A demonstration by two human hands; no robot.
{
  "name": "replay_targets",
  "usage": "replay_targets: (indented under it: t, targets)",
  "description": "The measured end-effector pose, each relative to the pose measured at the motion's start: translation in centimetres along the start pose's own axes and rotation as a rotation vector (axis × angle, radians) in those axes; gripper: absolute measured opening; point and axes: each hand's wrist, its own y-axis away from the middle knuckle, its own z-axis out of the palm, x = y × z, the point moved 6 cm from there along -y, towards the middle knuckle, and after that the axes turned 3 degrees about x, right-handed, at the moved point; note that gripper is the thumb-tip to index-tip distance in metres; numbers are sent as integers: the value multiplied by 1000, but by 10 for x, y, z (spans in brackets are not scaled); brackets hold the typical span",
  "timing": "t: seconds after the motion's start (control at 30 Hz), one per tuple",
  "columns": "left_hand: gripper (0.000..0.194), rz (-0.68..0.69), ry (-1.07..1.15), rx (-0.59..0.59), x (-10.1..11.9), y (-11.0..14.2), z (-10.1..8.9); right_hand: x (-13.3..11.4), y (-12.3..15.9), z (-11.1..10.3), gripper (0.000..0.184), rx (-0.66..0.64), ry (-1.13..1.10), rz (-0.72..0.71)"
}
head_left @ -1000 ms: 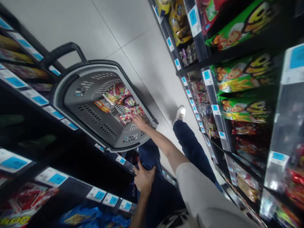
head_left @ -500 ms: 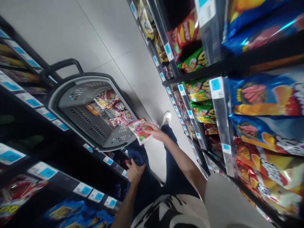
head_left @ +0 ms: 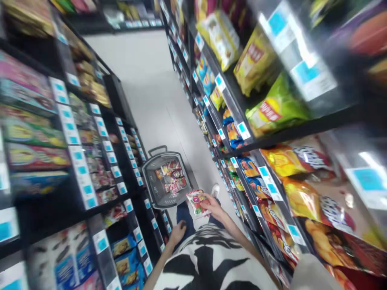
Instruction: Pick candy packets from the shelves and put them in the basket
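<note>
My right hand (head_left: 211, 206) holds a small white and red candy bag (head_left: 197, 203) with a red, toothed top edge, the fingers over its right side. The bag is just past the near right corner of a grey shopping basket (head_left: 150, 186) and outside it. Inside the basket lie several colourful snack packets (head_left: 175, 183), red and pink ones and a smaller orange one. My left hand (head_left: 179, 231) is by my dark trouser leg with its fingers curled in. Nothing shows in it, though the picture is soft there.
Shelves of chip bags (head_left: 272, 112) with price labels line the right side. On the left, shelves (head_left: 81, 161) hold boxes and bagged snacks, close to the basket. A pale floor aisle (head_left: 151, 84) runs ahead to a cross shelf (head_left: 136, 25). My white shoe (head_left: 215, 190) shows by the right hand.
The view has risen and widened, showing more aisle and shelves ahead. The candy bag stays in my right hand, now nearer my body and clear of the basket rim. My left hand remains by the leg.
</note>
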Motion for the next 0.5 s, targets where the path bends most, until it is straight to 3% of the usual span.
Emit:
replay_targets:
  t: [0.17,0.3,0.4,0.43,0.5]
  targets:
    - [58,240,474,32,113,45,-38,-78,35,48,77,115,108,-243]
    - [71,529,764,46,182,87,-83,-127,67,82,83,126,218,-478]
    - [114,838,865,-43,216,132,-112,-153,90,100,93,114,305,-680]
    - [127,902,854,-74,221,145,-117,-156,95,105,99,102,323,-691]
    - [135,953,809,-108,222,162,-123,-154,98,111,110,81,340,-652]
